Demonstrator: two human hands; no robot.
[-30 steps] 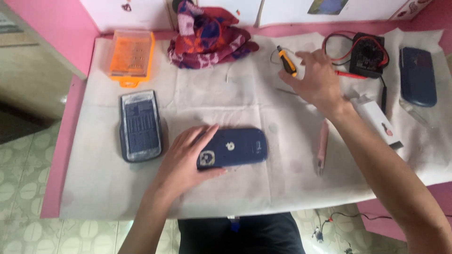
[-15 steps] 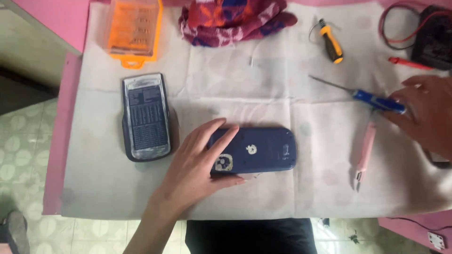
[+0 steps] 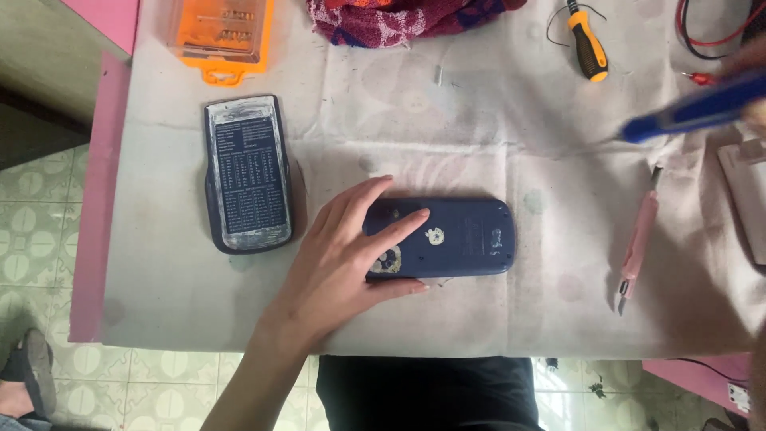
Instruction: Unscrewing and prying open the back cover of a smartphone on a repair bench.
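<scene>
A dark blue calculator (image 3: 463,237) lies back side up on the cloth-covered table. My left hand (image 3: 351,255) rests flat on its left end, fingers spread over the case and thumb at its front edge. At the far right a blue-handled screwdriver (image 3: 694,108), blurred by motion, hangs above the table. My right hand (image 3: 750,56) holds it, and only a blurred sliver of that hand shows at the frame's edge.
A dark cover with a printed table (image 3: 247,172) lies to the left. An orange bit box (image 3: 227,32) and a red patterned cloth (image 3: 399,16) sit at the back. A yellow-black screwdriver (image 3: 586,44), a pink utility knife (image 3: 638,243) and a white object (image 3: 746,199) lie right.
My right hand picked the blue screwdriver up off the table and lifted it up and to the right. My left hand stayed on the calculator. The view moved closer.
</scene>
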